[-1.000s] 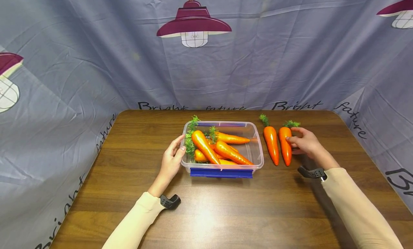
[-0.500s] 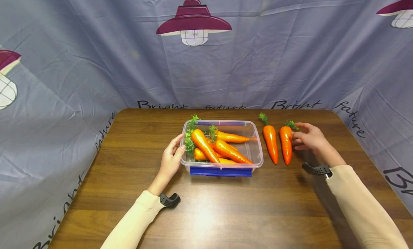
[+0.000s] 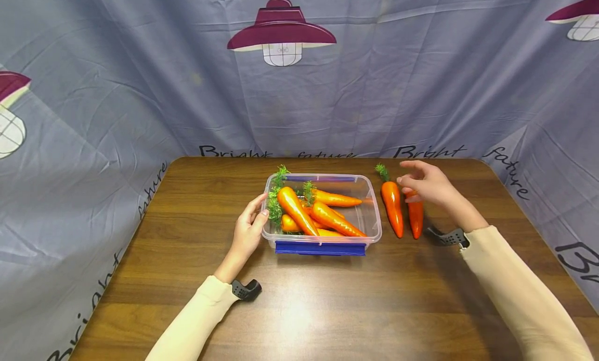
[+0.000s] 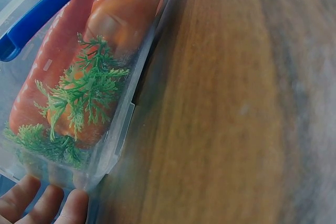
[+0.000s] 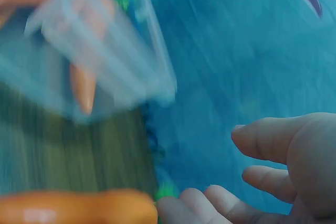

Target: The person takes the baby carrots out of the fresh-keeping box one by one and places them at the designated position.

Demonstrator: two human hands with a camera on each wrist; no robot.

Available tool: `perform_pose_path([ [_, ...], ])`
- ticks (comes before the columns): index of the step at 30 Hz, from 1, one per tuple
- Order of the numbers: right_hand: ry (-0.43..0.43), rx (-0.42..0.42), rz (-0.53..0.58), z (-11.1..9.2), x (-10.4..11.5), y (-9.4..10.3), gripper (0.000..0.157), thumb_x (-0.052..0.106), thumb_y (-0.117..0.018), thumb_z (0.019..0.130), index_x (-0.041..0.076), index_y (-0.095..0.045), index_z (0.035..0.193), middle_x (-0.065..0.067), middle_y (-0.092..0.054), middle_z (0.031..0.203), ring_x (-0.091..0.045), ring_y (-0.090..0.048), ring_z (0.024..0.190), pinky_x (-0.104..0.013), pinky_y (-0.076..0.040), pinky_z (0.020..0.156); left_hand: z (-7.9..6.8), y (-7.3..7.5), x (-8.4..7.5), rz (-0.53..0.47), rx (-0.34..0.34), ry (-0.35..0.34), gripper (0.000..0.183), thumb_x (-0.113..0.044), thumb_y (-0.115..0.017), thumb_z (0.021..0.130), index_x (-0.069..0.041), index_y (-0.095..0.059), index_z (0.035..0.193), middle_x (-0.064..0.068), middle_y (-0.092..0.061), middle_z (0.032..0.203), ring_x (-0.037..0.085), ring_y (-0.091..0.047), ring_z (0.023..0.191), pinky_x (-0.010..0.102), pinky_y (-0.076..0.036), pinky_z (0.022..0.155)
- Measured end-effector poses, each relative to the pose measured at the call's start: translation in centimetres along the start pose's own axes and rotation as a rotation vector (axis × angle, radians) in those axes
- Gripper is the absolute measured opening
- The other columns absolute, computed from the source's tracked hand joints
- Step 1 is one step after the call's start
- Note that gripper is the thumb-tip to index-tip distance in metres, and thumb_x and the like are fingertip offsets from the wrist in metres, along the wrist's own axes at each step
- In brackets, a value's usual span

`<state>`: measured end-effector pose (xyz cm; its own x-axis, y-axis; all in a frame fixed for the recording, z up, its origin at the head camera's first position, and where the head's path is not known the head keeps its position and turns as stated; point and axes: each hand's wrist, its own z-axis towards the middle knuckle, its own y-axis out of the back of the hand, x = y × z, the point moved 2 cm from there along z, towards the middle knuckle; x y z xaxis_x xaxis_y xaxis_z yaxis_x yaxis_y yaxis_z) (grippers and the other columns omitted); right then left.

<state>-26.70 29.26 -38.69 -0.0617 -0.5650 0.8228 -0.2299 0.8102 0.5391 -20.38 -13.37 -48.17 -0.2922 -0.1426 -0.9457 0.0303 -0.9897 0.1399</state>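
Note:
My left hand (image 3: 248, 228) lies against the left end of a clear plastic food container (image 3: 374, 215), fingertips at its wall and thumb tip at the rim. In the left wrist view three fingertips (image 4: 46, 203) show at the container's outer wall. Inside lie several toy carrots (image 3: 296, 210) with green leafy tops. To the container's right, two more carrots rest on the table, leafy tops away from me. My right hand (image 3: 428, 183), holding nothing, hovers over the outer carrot (image 3: 415, 220) and hides its top. Its fingers reach toward the inner carrot (image 3: 393, 207).
The brown wooden table (image 3: 299, 304) extends in front of the container. Blue clip flaps (image 3: 320, 248) hang on the container's long sides. A grey-blue curtain (image 3: 187, 90) printed with lamps stands behind the table and along its sides.
My right hand has come off the outer carrot, drawn slightly right, then moved left and farther back toward the inner carrot. My left hand and the container have stayed in place.

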Motion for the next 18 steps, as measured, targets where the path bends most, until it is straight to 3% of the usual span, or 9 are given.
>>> perform_pose_path([
  [3,0.049,0.036,-0.025,0.2,2.0,-1.4,0.063,0.016,-0.061,0.101,-0.003,-0.033,0.155,-0.031,-0.058,0.127,-0.009,-0.067,0.084,-0.037,-0.063,0.071,0.0,-0.1,0.0,-0.002,0.001,0.004,0.045,-0.003,-0.052,0.100,0.000,-0.052,0.145,0.022,-0.054,0.150,0.032,-0.060,0.121,0.011,-0.047,0.092],
  [9,0.116,0.119,-0.052,0.6,5.3,-4.5,0.055,0.013,-0.061,0.099,0.002,-0.043,0.150,-0.030,-0.061,0.124,-0.027,-0.070,0.090,-0.042,-0.064,0.069,0.1,-0.1,-0.1,-0.011,0.001,-0.002,0.045,-0.002,-0.052,0.101,0.002,-0.052,0.145,0.023,-0.054,0.149,0.034,-0.058,0.123,0.011,-0.047,0.092],
  [18,0.160,0.224,-0.083,1.3,6.5,-8.3,0.053,0.015,-0.066,0.098,0.002,-0.049,0.146,-0.026,-0.067,0.118,-0.035,-0.070,0.093,-0.043,-0.063,0.066,0.0,-0.1,-0.1,-0.016,-0.002,-0.020,0.045,-0.002,-0.052,0.100,0.004,-0.052,0.144,0.025,-0.053,0.149,0.039,-0.056,0.126,0.010,-0.046,0.094],
])
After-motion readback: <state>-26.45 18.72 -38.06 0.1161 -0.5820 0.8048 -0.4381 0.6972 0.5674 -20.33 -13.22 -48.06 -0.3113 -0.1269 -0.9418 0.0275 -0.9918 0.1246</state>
